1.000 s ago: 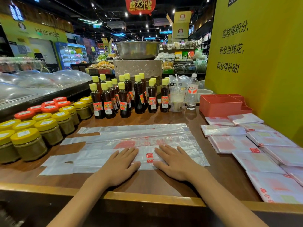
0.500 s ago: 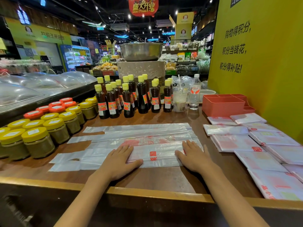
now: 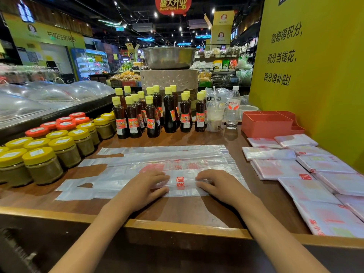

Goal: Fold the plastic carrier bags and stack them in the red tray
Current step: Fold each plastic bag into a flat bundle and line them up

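Several clear plastic carrier bags [image 3: 167, 154] with red print lie flat and overlapping on the wooden counter, handles to the left. My left hand [image 3: 145, 188] and right hand [image 3: 218, 186] sit close together on the nearest bag [image 3: 183, 184]. Each hand's fingers and thumb are curled and pinch its folded plastic. Several folded bags [image 3: 279, 168] lie in rows on the right of the counter. The red tray [image 3: 266, 123], divided into compartments, stands at the back right against the yellow wall.
Yellow- and red-lidded jars [image 3: 43, 164] crowd the left side. Dark sauce bottles [image 3: 151, 119] line the back, next to a bagged drink cup [image 3: 215, 115] and a water bottle [image 3: 232, 111]. A yellow wall [image 3: 315, 75] bounds the right. The counter's raised front edge [image 3: 177, 227] runs below my wrists.
My right hand slid right along the bag, then came back left beside the left hand. Both hands' flat fingers have curled onto the plastic.
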Available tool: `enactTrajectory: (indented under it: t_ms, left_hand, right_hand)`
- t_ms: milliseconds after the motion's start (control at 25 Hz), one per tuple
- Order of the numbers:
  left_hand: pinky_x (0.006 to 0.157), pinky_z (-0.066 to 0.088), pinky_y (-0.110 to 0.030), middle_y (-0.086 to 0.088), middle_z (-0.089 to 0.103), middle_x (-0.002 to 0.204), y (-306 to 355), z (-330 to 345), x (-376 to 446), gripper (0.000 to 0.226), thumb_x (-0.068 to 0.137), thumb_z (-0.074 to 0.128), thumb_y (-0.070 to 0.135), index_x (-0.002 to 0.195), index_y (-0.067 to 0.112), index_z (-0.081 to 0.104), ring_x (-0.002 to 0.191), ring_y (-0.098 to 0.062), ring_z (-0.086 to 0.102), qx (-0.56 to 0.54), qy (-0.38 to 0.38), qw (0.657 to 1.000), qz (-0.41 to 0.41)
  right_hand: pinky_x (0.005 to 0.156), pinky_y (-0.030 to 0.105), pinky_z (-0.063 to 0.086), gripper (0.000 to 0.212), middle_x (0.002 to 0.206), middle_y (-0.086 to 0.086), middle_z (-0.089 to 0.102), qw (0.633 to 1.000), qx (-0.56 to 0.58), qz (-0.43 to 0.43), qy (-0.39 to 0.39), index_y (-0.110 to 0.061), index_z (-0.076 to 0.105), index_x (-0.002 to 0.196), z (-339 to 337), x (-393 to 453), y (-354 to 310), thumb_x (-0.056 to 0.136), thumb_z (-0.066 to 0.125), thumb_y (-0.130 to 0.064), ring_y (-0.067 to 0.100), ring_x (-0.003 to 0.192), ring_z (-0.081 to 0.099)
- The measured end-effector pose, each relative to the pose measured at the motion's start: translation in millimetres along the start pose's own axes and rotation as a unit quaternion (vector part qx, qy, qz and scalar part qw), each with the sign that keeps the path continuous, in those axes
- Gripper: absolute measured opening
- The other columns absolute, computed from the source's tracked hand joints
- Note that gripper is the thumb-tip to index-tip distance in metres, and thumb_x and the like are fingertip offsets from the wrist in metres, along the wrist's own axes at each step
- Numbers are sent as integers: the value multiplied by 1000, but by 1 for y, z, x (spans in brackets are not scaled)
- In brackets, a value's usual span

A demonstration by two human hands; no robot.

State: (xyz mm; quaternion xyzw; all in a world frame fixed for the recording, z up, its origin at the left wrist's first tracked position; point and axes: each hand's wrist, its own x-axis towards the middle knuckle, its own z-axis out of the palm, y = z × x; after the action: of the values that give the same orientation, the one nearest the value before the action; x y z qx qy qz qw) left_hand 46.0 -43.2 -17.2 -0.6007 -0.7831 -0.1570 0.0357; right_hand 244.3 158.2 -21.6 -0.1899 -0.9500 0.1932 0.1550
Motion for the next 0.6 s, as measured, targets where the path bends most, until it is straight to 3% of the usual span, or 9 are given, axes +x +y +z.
enactTrajectory:
  t_ms: [120, 240, 320, 440, 600]
  left_hand:
    - [107, 39, -23, 11, 53, 144, 1, 1, 1, 40, 102, 50, 41, 141, 31, 55, 130, -7, 48, 36, 15, 999, 25]
    - [107, 41, -26, 11, 56, 141, 0, 0, 0, 38, 102, 51, 36, 139, 31, 56, 128, -9, 51, 43, 35, 998, 15]
    - [100, 48, -26, 11, 62, 130, 1, 0, -1, 30, 100, 54, 37, 129, 31, 61, 118, -8, 57, 35, 53, 998, 15]
    - [81, 52, -30, 9, 68, 106, 3, -2, -1, 19, 99, 52, 36, 108, 26, 65, 97, -12, 62, 30, 95, 995, 23]
    - [62, 49, -27, 6, 70, 87, 3, -4, -3, 37, 92, 41, 46, 99, 21, 68, 74, -12, 61, 52, 205, 977, 25]
  right_hand:
    - [87, 33, 50, 27, 117, -12, 69, 999, -33, -23, 11, -29, 70, 115, 0, 0, -7, 102, 51, -43, 14, 108, 62]
    - [101, 30, 46, 40, 135, -12, 61, 998, -58, -25, 20, -31, 62, 133, -1, -2, -10, 97, 57, -47, 11, 122, 55]
    - [100, 29, 43, 40, 136, -10, 61, 996, -76, -35, 37, -28, 61, 135, -1, -1, -11, 97, 59, -42, 13, 122, 55]
    - [85, 28, 45, 26, 116, -9, 71, 989, -91, -44, 109, -26, 70, 117, -4, -3, -13, 96, 55, -32, 16, 105, 63]
    - [63, 17, 42, 26, 95, -12, 75, 974, -81, -73, 200, -26, 74, 99, -7, -10, -17, 86, 53, -35, 13, 84, 69]
